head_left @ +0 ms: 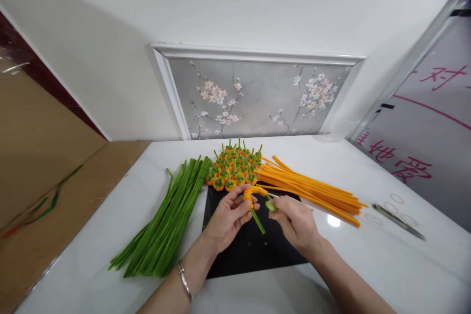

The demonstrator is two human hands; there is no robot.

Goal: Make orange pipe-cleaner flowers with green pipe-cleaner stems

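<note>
My left hand (232, 213) is closed, its thumb and fingers pinching an orange coiled pipe cleaner (255, 190) bent into an arch. The coil sits around a green pipe cleaner (258, 222), whose one end sticks out below my left fingers. At the coil's other end, my right hand (296, 223) is closed on the green end, which shows at its fingertips. A thin pale stick passes behind my right fingers; whether they touch it I cannot tell. Both hands are above a black mat (243, 255).
A bundle of green pipe cleaners (165, 225) lies on the left of the white table (81, 245). Orange pipe cleaners (312, 186) lie at right. Behind the mat are several orange-and-green flower pieces (235, 164). Tweezers (399, 222) lie far right beside thin rings (390, 207).
</note>
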